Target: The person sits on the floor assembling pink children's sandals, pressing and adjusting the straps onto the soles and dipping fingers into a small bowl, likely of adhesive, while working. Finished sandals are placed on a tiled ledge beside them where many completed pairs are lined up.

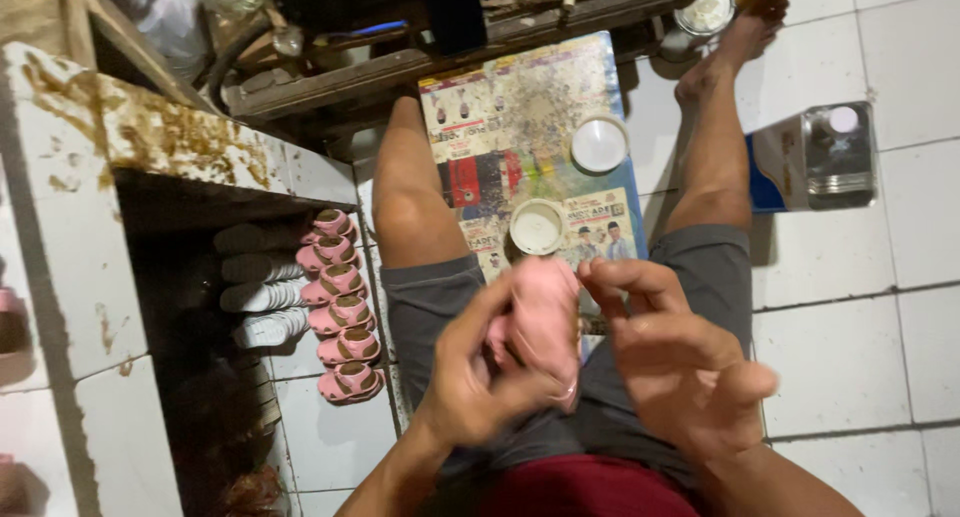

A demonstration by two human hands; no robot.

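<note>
The left hand (470,372) curls its fingers around a small pink shoe (540,322), thumb pressed along its side, gripping it firmly. The right hand (680,362) sits just beside the shoe, fingers half bent and loosely spread, index fingertip touching its upper edge. Beyond the fingertips, a white glue cup (537,227) rests on printed paper (520,117); left of the fingers, pink shoes (340,307) stand in a row.

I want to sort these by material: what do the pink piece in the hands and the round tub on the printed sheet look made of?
Pink piece: probably soft rubber or foam, matte; it curves in the left hand. Round tub: seemingly plastic, smooth white rim, pale contents. Printed sheet: glossy paper or vinyl, speckled with grime.
</note>
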